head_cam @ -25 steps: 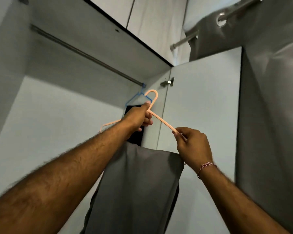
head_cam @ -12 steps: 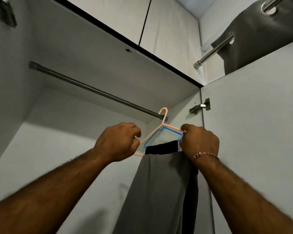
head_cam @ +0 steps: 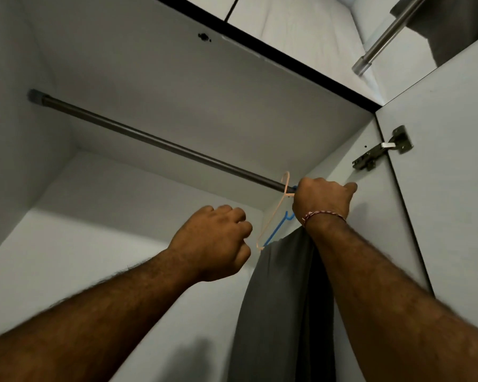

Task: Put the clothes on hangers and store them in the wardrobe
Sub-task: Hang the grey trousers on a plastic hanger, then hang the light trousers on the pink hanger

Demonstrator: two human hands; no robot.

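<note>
Peach plastic hanger [head_cam: 272, 216] goes onto the wardrobe rail [head_cam: 160, 142], grey garment [head_cam: 284, 299] draped below.
Head view: right hand [head_cam: 322, 201] grips near the hook, left hand [head_cam: 217, 244] fisted by the hanger's end; thin, light, likely flexes; soft cloth may slide off beside the blue hanger [head_cam: 279, 230].

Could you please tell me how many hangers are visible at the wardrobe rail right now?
2. A peach hanger hooked over the rail at its right end, and a blue hanger right beside it, partly hidden by the right hand. More could be hidden behind it.
</note>
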